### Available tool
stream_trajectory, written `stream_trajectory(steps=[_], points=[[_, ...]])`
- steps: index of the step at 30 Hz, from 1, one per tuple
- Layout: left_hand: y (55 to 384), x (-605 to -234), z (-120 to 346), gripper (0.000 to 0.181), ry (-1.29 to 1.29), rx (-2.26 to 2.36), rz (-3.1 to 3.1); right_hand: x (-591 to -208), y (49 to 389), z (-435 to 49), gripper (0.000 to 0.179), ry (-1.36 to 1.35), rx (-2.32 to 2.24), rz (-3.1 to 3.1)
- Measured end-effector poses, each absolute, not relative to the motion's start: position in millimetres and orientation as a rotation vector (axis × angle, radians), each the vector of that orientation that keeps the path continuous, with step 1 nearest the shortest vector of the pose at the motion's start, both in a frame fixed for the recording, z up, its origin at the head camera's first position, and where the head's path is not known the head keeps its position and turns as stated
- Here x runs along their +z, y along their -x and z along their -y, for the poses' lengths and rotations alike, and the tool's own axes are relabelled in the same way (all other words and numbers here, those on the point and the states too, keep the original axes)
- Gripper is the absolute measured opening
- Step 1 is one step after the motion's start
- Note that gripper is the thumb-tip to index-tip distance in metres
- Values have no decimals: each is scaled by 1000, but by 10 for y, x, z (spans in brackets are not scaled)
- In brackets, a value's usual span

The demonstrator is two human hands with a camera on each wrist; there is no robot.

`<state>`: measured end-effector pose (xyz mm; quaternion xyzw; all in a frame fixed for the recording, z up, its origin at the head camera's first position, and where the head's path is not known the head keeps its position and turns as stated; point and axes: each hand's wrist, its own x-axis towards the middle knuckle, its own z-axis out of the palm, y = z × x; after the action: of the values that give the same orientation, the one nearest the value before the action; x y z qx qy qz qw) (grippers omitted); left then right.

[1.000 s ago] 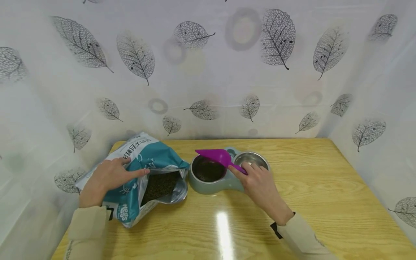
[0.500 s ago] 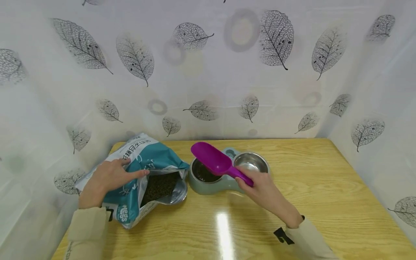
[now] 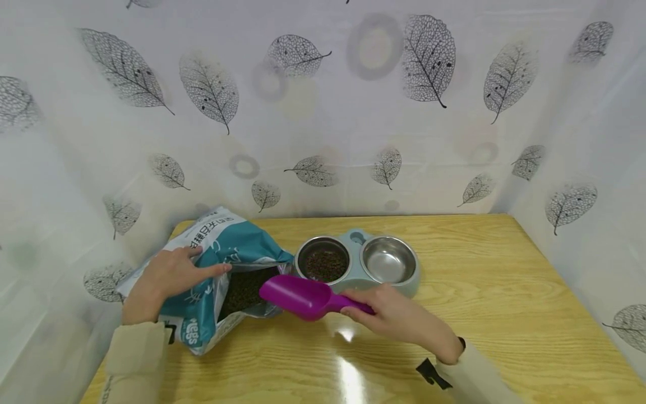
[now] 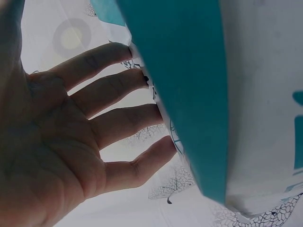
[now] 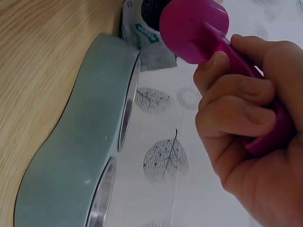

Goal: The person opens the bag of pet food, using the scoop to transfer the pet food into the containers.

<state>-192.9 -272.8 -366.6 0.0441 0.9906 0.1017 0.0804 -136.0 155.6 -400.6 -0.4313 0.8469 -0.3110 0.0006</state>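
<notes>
A teal and white bag of brown pellets lies on its side at the table's left, its mouth facing right. On its upper side rests my left hand; in the left wrist view the fingers are extended, tips against the bag. My right hand grips the handle of a purple scoop. The scoop's tip is just before the bag's mouth, its hollow facing up with no pellets visible. Behind it stands a grey-green double pet bowl, brown pellets in the left dish and bare metal in the right.
The wooden table runs back to a pale curtain printed with leaves, which also hangs along both sides. The double bowl's left end stands close to the bag's mouth.
My right hand has brought the scoop from tipped over the left dish, turned it hollow side up, and moved it left and nearer to the bag's mouth. My left hand has stayed put.
</notes>
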Motion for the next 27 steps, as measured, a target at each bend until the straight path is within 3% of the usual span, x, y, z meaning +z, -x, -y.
stream_trajectory(steps=[3,11,20,27], points=[[1938,-3667,2725,110,-128,304,-2965,-4013,1373,-1445,13,1381,-902,-2646],[1945,-3687,2740,111,-124,295,-2958,-4055,1466,-1188,26,1341,-913,-2506],[1948,-3683,2743,112,-116,304,-2956,-4098,1699,-1001,39,812,-1155,-2076],[1941,-3668,2742,111,-113,308,-2953,-4101,1759,-891,46,595,-1229,-1991]])
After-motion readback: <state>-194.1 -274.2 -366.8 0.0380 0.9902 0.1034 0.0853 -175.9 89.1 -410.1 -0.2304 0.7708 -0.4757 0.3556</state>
